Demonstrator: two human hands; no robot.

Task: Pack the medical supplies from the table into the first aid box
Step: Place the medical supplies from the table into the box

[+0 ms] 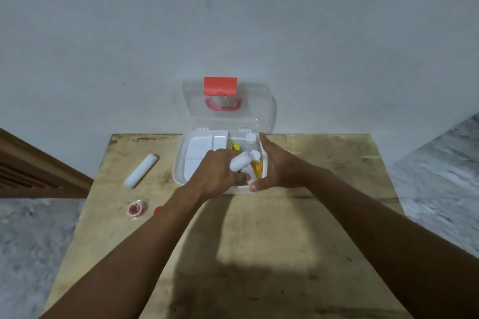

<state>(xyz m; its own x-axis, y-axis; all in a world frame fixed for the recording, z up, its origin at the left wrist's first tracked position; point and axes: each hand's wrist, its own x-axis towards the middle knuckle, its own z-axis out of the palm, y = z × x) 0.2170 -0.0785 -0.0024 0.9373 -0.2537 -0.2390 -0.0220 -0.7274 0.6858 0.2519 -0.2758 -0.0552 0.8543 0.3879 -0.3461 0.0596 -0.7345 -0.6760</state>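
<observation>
From the head view, the first aid box (178, 163) sits at the far edge of the wooden bench (259, 241), close against the pale wall (233, 21). Its clear lid (248, 116) stands open and upright behind the white base, with a red latch (220, 87) at the top and a red handle (224, 107) below it. A white tray (199, 150) fills the left part of the box. The right part holds supplies already packed: a white-capped bottle (250, 137) at the back, a yellow bottle (256, 167) nearer the front and a small yellow item (235, 147) beside the tray. The left hand (217, 173) hangs over this right part, its fingers (241, 177) curled round a white cylinder (239, 162) that lies tilted above the packed things — whether it touches them cannot be told. The right hand (277, 166) lies along the box's right wall with fingers straight and together, thumb spread toward the near right corner, gripping nothing. On the bench, well to the left of the box, lies a white roll (141, 170), set at a slant. Nearer the front edge is a tape roll (136, 208) with a red core in clear wrap, and just beside it a small red piece (157, 210) is partly hidden by the left forearm — too little shows to say what it is. Grey speckled floor (440, 176) shows on both sides of the bench.
</observation>
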